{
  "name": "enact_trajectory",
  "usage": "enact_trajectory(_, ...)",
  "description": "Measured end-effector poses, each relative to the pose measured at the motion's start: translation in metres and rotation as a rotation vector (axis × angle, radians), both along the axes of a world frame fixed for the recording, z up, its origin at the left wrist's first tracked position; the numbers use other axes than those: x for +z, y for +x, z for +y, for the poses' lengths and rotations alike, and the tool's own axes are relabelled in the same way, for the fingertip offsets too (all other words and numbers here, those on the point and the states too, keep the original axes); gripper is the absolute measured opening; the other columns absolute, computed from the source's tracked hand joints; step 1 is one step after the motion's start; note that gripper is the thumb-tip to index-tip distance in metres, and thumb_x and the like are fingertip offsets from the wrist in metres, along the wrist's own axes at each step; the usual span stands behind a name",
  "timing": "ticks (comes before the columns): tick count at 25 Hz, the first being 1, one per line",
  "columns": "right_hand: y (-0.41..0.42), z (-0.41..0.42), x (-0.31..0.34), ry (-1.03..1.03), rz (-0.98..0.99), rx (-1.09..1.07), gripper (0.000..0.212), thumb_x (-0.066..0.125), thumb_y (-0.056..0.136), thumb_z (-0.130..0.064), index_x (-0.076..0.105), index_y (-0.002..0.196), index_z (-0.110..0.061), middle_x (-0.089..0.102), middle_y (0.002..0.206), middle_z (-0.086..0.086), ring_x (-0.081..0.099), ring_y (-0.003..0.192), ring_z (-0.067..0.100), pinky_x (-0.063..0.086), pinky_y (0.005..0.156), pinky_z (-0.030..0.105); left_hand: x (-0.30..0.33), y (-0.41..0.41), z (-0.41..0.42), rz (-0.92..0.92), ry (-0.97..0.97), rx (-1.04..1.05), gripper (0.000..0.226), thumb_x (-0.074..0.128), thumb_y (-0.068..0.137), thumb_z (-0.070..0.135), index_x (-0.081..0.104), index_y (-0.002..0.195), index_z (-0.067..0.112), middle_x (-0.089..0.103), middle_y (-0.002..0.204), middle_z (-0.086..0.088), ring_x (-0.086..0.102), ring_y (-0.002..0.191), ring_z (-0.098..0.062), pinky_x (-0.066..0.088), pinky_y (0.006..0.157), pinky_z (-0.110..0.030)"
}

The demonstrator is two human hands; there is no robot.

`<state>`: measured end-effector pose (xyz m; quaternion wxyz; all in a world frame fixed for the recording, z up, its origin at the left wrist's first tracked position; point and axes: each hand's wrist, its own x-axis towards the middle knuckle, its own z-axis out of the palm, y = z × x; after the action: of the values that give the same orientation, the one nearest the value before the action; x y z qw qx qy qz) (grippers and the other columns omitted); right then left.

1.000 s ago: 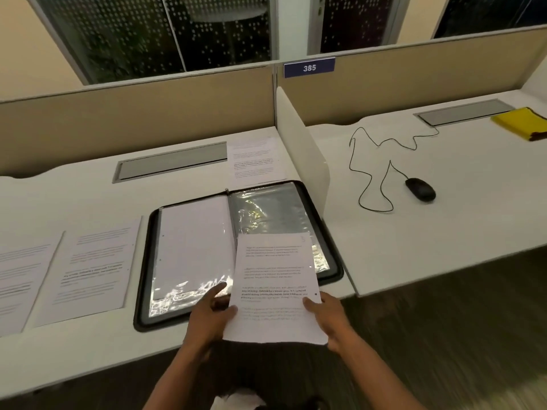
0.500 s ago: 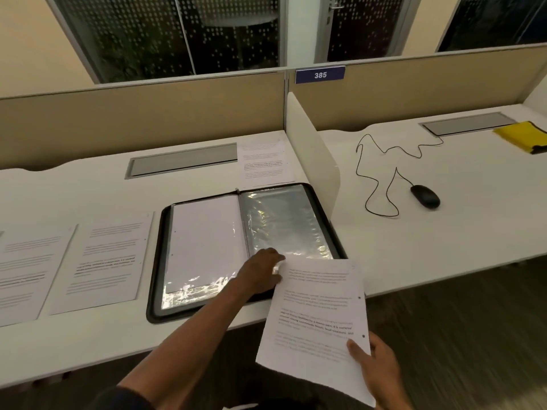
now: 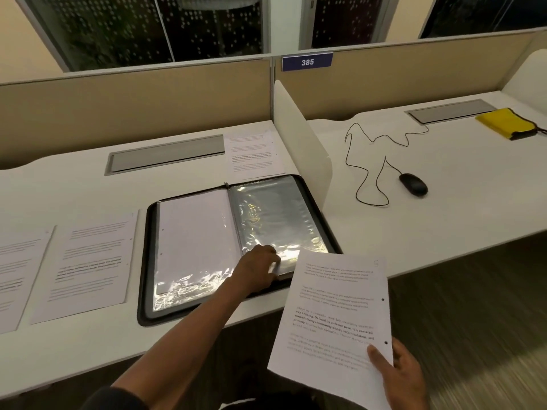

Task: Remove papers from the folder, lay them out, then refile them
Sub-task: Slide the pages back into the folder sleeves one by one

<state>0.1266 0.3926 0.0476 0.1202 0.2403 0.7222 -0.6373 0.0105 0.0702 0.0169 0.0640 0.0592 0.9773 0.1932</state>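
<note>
— Where was the folder [image 3: 236, 247]?
— Open on the white desk [image 3: 74, 187], close to its near edge. The left hand [image 3: 257, 269] pinched the bottom of its right-hand plastic sleeve [image 3: 275, 217].
— And the loose sheet [image 3: 334, 318]?
— Gripped at its lower right corner by the right hand [image 3: 399, 377], off the desk's near edge, beside the folder.
— Room around it?
— Two papers [image 3: 88, 261] lay left, one page [image 3: 253, 155] behind; a divider [image 3: 302, 137] stood right.
</note>
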Motion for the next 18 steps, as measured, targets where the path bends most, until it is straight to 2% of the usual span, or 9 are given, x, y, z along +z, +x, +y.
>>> enact_trajectory(2, 0.002, 0.005, 0.0, 0.002, 0.012, 0.002, 0.024, 0.067, 0.089, 0.006, 0.067, 0.102, -0.014, 0.072, 0.094, 0.01, 0.069, 0.085, 0.035, 0.054, 0.07, 0.039, 0.001, 0.001, 0.002, 0.026, 0.036, 0.034, 0.014, 0.064, 0.087, 0.02, 0.073, 0.098, 0.021, 0.064, 0.109, 0.005, 0.057, 0.105, -0.018, 0.046, 0.089, -0.028)
enact_trajectory(6, 0.01, 0.01, -0.006, 0.028, 0.009, 0.038, 0.026, 0.069, 0.087, 0.008, 0.069, 0.105, -0.011, 0.075, 0.096, 0.014, 0.07, 0.085, 0.036, 0.054, 0.072, 0.039, -0.003, 0.007, 0.005, 0.051, 0.029, 0.118, 0.02, 0.058, 0.09, 0.02, 0.076, 0.096, 0.013, 0.072, 0.098, -0.005, 0.061, 0.098, -0.023, 0.049, 0.086, -0.035)
enact_trajectory(9, 0.018, 0.005, -0.005, 0.043, 0.034, 0.063, 0.028, 0.068, 0.086, 0.01, 0.07, 0.101, -0.014, 0.078, 0.084, 0.0, 0.072, 0.08, 0.029, 0.057, 0.058, 0.027, -0.009, 0.007, 0.001, 0.02, 0.163, 0.292, 0.009, 0.068, 0.084, 0.023, 0.076, 0.083, 0.023, 0.071, 0.088, 0.008, 0.061, 0.094, -0.015, 0.049, 0.085, -0.03)
enact_trajectory(11, 0.023, 0.004, -0.003, 0.053, 0.047, 0.066, 0.031, 0.068, 0.086, 0.011, 0.07, 0.097, -0.017, 0.078, 0.082, -0.003, 0.074, 0.074, 0.023, 0.056, 0.052, 0.021, -0.011, 0.004, -0.003, -0.003, 0.276, 0.367, 0.006, 0.077, 0.078, 0.029, 0.074, 0.073, 0.026, 0.067, 0.076, 0.016, 0.062, 0.087, -0.011, 0.05, 0.081, -0.029)
enact_trajectory(14, 0.028, 0.002, 0.0, 0.078, 0.045, 0.085, 0.028, 0.068, 0.086, 0.011, 0.07, 0.101, -0.013, 0.078, 0.079, -0.005, 0.074, 0.065, 0.014, 0.054, 0.05, 0.018, -0.012, -0.001, -0.006, -0.014, 0.431, 0.427, 0.021, 0.086, 0.071, 0.039, 0.075, 0.065, 0.023, 0.067, 0.067, 0.013, 0.063, 0.074, -0.006, 0.05, 0.074, -0.027)
enact_trajectory(18, 0.029, -0.005, 0.007, 0.085, 0.061, 0.108, 0.029, 0.067, 0.087, 0.01, 0.07, 0.1, -0.016, 0.077, 0.078, -0.01, 0.073, 0.066, 0.01, 0.054, 0.051, 0.017, -0.014, -0.002, -0.008, 0.009, 0.485, 0.393, 0.011, 0.084, 0.075, 0.028, 0.077, 0.069, 0.021, 0.07, 0.069, 0.013, 0.064, 0.074, -0.003, 0.055, 0.082, -0.031)
